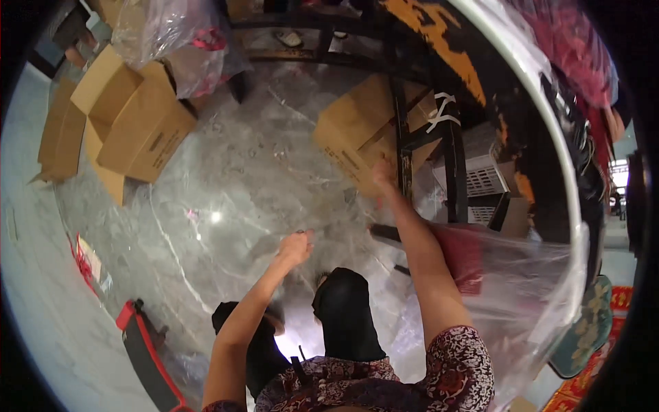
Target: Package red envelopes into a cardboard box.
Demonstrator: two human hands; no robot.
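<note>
My right hand (382,170) is stretched forward to a brown cardboard box (351,127) on the floor. Its fingers are closed at the near edge of that box, beside a dark table leg; the fingertips are small and partly hard to see. The box lies tilted, partly behind the worn black frame (454,165) of a table. Over the floor in front of my knees hangs my left hand (295,247), fingers curled in, with a ring on one finger. Nothing shows in it, and it touches nothing.
An open cardboard box (147,130) stands at the far left, near a bulging clear plastic bag (161,34). White plastic baskets (486,180) sit under the table at right. Clear sheeting (522,275) hangs beside my right arm. A red-edged dark object (152,364) stands lower left.
</note>
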